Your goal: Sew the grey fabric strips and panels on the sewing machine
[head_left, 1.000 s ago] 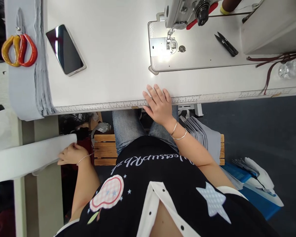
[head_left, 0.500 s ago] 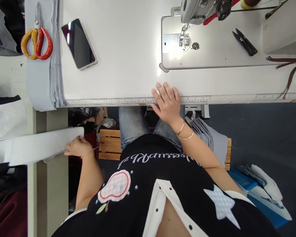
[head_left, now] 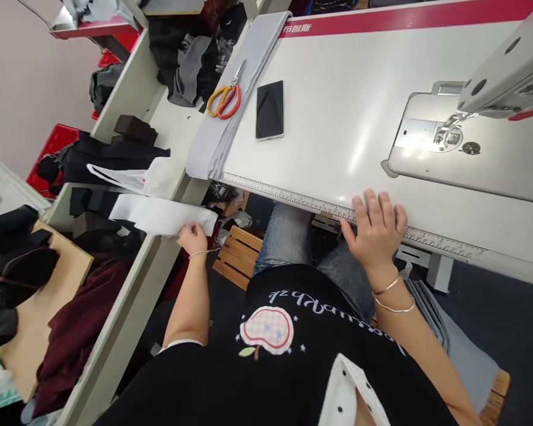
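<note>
My left hand (head_left: 192, 239) pinches the right end of a white fabric strip (head_left: 160, 214), at the side shelf to the left of the table. The strip lies across the shelf's edge; whether it is one layer or more I cannot tell. My right hand (head_left: 376, 229) rests palm down on the table's front edge, fingers spread, over the printed ruler tape (head_left: 293, 198). It holds nothing. Ahead of it stands the sewing machine (head_left: 448, 133), its needle area bare of cloth.
Scissors (head_left: 225, 100) with yellow and red handles lie on a stack of grey fabric strips (head_left: 204, 155), beside a phone (head_left: 270, 110). Dark cloths and a white bag (head_left: 157, 176) lie on the side shelf. A wooden stool (head_left: 237, 254) and grey pieces (head_left: 464, 349) are below the table.
The view has swung to the left, bringing more of the side shelf into sight. My left hand still grips the white strip, and my right hand stays on the table edge.
</note>
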The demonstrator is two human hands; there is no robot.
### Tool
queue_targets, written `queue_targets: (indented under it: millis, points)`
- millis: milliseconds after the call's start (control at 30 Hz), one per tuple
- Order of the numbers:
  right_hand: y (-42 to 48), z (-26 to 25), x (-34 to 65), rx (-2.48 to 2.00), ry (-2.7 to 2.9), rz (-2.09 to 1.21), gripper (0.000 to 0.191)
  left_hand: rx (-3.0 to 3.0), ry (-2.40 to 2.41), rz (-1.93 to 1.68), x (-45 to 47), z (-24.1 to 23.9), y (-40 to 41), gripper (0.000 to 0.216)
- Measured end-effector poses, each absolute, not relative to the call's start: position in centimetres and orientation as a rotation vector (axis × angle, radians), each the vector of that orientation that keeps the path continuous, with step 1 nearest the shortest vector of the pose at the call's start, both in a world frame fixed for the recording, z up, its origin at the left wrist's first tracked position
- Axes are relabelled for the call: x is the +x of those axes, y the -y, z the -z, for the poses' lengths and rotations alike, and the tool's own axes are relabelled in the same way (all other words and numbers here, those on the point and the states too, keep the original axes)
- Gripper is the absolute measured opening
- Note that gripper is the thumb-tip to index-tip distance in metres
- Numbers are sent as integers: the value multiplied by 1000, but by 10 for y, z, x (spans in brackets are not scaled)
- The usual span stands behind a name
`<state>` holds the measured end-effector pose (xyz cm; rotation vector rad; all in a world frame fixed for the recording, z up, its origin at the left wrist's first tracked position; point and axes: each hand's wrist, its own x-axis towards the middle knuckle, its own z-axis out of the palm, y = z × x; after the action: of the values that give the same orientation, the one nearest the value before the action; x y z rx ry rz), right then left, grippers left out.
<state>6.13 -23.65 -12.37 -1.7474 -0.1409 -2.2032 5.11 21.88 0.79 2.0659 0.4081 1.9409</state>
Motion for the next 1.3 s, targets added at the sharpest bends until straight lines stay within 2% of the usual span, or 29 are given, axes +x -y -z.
queue_targets:
  millis: [333,467,667,900,967,1067,1133,1200,1300]
  points:
    - [238,125,62,-1784,114,2209,53,1707,-146,-1934,34,-11,-209,22]
    - [238,124,61,-1787,106,2214,52,1598,-44,-1900,18,-26,-208,24]
    - [239,124,63,-1768,127,2234,54,1404,71,-1857,-22,-59,-214,38]
    - [243,126,72,-1736,168,2242,60,1400,180,-1586,-48,-72,-207,44]
    - [243,125,70,-1703,178,2252,56,1428,196,-1473,-50,-68,-202,46]
    - [229,115,61,-1538,191,2270,40,1457,222,-1322,-54,-58,-194,47]
    - [205,101,50,-1460,376,2198,27,1457,274,-1225,-55,-49,-190,46]
    - [170,82,38,-1486,729,1975,18,1436,339,-1152,-55,-41,-188,44]
    - [104,49,25,-1509,1042,1499,19,1410,421,-1074,-52,-31,-191,42]
